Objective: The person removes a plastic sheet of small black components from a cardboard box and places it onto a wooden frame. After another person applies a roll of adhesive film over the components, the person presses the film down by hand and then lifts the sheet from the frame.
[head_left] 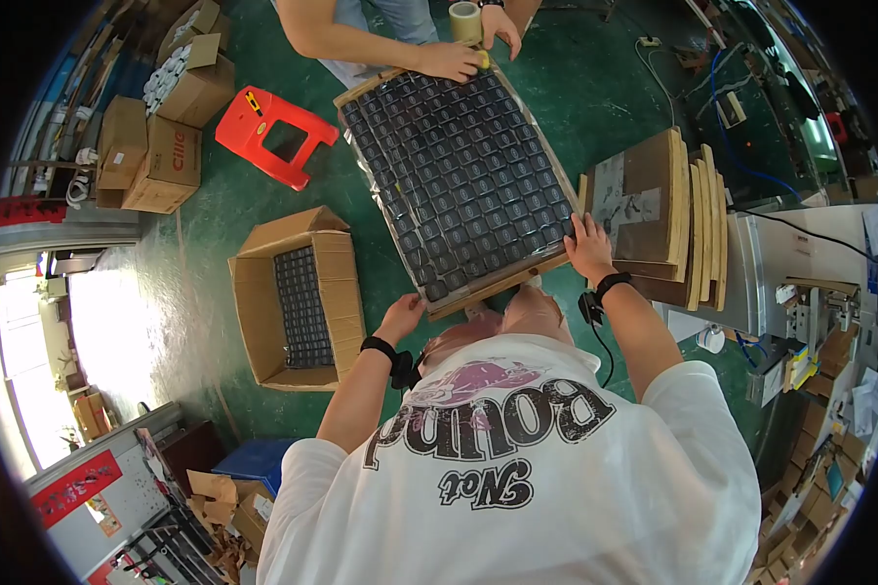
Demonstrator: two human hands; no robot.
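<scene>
A wooden-edged board (502, 287) is packed with rows of small black squared pieces (458, 161) that look covered by clear film. It lies slanted in front of me. My left hand (401, 318) is closed on its near left corner, fingertips at the edge. At the near right corner, my right hand (589, 251) grips the rim with its fingers over the top; its underside is hidden. Across from me, a co-worker's hand (451, 62) presses on the far edge beside a small yellow object. Their other hand (498, 29) is near a tape roll (465, 21).
To the left, an open carton (351, 302) holds more black pieces. A red stool (234, 127) with a yellow cutter on it stands farther off. Several wooden-edged boards (698, 234) are stacked at the right. Cartons (174, 161) line the far left.
</scene>
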